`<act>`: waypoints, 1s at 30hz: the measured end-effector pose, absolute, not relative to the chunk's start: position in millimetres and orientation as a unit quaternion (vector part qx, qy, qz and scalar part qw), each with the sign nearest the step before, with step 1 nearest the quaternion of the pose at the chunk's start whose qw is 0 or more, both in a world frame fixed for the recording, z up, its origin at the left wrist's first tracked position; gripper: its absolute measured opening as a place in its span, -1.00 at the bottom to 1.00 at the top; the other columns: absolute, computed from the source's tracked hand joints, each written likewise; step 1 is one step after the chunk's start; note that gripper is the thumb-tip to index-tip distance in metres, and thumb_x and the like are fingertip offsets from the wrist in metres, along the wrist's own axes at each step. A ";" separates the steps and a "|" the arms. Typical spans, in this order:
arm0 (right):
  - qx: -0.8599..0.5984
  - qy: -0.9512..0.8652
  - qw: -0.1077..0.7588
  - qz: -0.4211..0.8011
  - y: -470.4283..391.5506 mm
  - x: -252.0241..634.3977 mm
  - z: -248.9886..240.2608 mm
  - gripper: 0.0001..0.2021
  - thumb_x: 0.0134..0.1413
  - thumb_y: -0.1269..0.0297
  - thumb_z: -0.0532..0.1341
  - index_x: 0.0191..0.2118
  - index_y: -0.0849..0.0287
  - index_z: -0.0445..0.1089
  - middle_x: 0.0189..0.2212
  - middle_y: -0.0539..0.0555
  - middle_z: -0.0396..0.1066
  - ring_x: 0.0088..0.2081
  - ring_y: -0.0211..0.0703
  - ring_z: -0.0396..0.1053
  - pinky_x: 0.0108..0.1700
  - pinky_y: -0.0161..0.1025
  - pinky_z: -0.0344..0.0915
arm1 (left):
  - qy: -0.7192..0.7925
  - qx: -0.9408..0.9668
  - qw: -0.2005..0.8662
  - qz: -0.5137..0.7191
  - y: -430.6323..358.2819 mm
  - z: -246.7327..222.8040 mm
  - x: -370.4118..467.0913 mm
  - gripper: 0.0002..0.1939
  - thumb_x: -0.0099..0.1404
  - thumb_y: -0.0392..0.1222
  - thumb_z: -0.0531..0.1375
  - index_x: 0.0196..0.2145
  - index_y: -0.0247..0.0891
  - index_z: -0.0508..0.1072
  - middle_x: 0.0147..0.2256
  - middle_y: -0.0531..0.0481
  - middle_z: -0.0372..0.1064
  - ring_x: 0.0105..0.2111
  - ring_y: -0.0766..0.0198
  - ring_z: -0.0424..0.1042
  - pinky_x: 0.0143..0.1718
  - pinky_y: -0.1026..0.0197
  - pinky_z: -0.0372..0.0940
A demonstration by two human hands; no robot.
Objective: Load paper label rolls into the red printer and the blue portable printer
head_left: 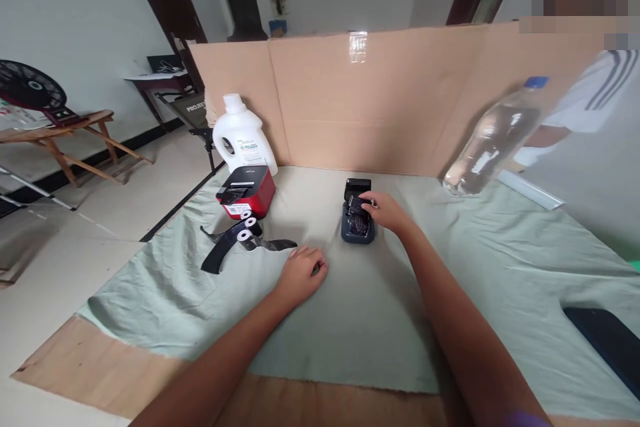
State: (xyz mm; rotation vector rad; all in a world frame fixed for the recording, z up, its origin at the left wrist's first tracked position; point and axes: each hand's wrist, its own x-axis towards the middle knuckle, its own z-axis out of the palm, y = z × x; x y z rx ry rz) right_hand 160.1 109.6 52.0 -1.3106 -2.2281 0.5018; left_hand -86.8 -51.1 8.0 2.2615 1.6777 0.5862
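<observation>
A person's right hand [384, 210] pinches a small black piece [355, 204] between thumb and fingertips, clamped together on it, at the opening of a dark compact device [358, 238] whose lid [358, 185] stands raised at the back; the device sits near the middle of a pale green cloth [320, 340]. The left hand [303, 273] rests palm down on the cloth with its fingers bent, its underside hidden, so whether its grip is closed cannot be told. Just beyond its fingertips, the end of a black strip [280, 245] trails from a cluster of white-centered rolls [251, 221], which lie in front of a red-and-black box [261, 195]. Behind the box stands a white jug [245, 140], upright, while across the cloth a clear plastic bottle [500, 140] with a blue cap appears tilted before an upright cardboard panel [350, 100]. A dark flat phone-like object [607, 343] lies at far right, and beyond the panel's right end shows another person's striped white sleeve [607, 90]
</observation>
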 end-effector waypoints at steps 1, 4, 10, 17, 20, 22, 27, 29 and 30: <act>-0.487 -0.825 0.228 0.170 110.8 157.6 48.8 -0.69 0.22 0.44 0.14 0.02 0.21 0.51 0.00 0.18 0.52 0.00 -0.01 0.41 0.10 -0.09 0.27 | 0.579 0.780 0.131 0.200 -51.2 8.6 -86.4 -0.82 0.37 -0.22 0.10 -0.42 -0.20 0.37 -0.37 0.02 0.42 -0.25 0.15 0.37 -0.12 0.10 0.17; -0.504 -0.831 0.186 0.144 112.2 149.3 41.4 -0.68 0.25 0.47 0.13 0.04 0.22 0.51 -0.02 0.21 0.50 0.05 0.02 0.36 0.15 -0.07 0.22 | 0.581 0.780 0.129 0.194 -51.2 9.8 -85.4 -0.81 0.37 -0.21 0.09 -0.42 -0.20 0.36 -0.36 0.02 0.42 -0.24 0.15 0.36 -0.12 0.09 0.17; -0.586 -0.764 0.234 0.138 107.1 140.1 37.7 -0.81 0.14 0.38 0.24 -0.12 0.14 0.52 -0.04 0.18 0.34 0.00 0.02 0.35 0.03 -0.10 0.30 | 0.579 0.781 0.125 0.199 -52.5 7.8 -86.1 -0.82 0.37 -0.21 0.10 -0.42 -0.20 0.36 -0.35 0.01 0.43 -0.23 0.14 0.37 -0.14 0.10 0.17; -0.695 -0.635 0.282 0.186 113.7 141.2 25.0 -0.44 -0.13 0.16 0.41 0.01 0.25 0.31 0.00 0.32 0.35 -0.11 0.10 0.43 -0.13 -0.07 0.37 | 0.544 0.778 0.145 0.280 -45.6 20.3 -79.7 -0.87 0.39 -0.22 0.08 -0.30 -0.17 0.41 -0.29 0.01 0.42 -0.23 0.19 0.41 -0.16 0.16 0.27; -0.686 -0.594 0.312 0.282 121.1 146.5 16.8 -0.29 -0.20 0.17 0.44 0.11 0.27 0.26 0.01 0.33 0.40 -0.07 0.11 0.44 -0.09 -0.08 0.39 | 0.508 0.809 0.090 0.282 -21.4 34.1 -63.3 -0.77 0.37 -0.18 0.13 -0.04 -0.16 0.44 -0.06 -0.07 0.46 -0.02 0.10 0.40 0.02 0.08 0.27; -0.657 -0.584 0.332 0.342 124.8 149.5 13.8 -0.22 -0.16 0.16 0.42 0.21 0.29 0.20 0.05 0.33 0.41 -0.04 0.06 0.45 -0.05 -0.10 0.40 | 0.494 0.821 0.076 0.275 -1.1 38.3 -48.6 -0.57 0.36 -0.15 0.17 0.17 -0.14 0.35 0.15 -0.09 0.39 0.16 0.05 0.31 0.14 0.01 0.21; -0.537 -0.608 0.439 0.387 125.2 150.8 18.6 -0.30 0.09 0.19 0.26 0.35 0.19 0.14 0.27 0.27 0.29 -0.04 -0.12 0.45 0.08 -0.14 0.35 | 0.524 0.798 0.075 0.288 29.2 22.2 -18.4 -0.61 0.42 -0.24 0.08 0.15 -0.08 0.44 0.17 0.00 0.43 0.25 0.08 0.23 0.20 -0.04 0.14; -0.511 -0.619 0.458 0.383 122.4 150.7 24.7 -0.37 0.14 0.19 0.22 0.33 0.16 0.20 0.24 0.23 0.34 -0.06 -0.14 0.45 0.08 -0.13 0.35 | 0.529 0.792 0.044 0.303 28.8 12.7 -13.5 -0.61 0.44 -0.26 0.04 0.13 -0.08 0.46 0.15 -0.01 0.45 0.21 0.08 0.26 0.18 -0.03 0.14; -0.503 -0.627 0.462 0.375 120.5 151.1 28.6 -0.42 0.16 0.18 0.20 0.29 0.16 0.26 0.21 0.20 0.37 -0.06 -0.14 0.45 0.08 -0.13 0.35 | 0.531 0.790 0.025 0.307 26.9 8.9 -12.7 -0.61 0.45 -0.25 0.03 0.14 -0.08 0.47 0.14 -0.03 0.45 0.18 0.07 0.28 0.15 -0.03 0.14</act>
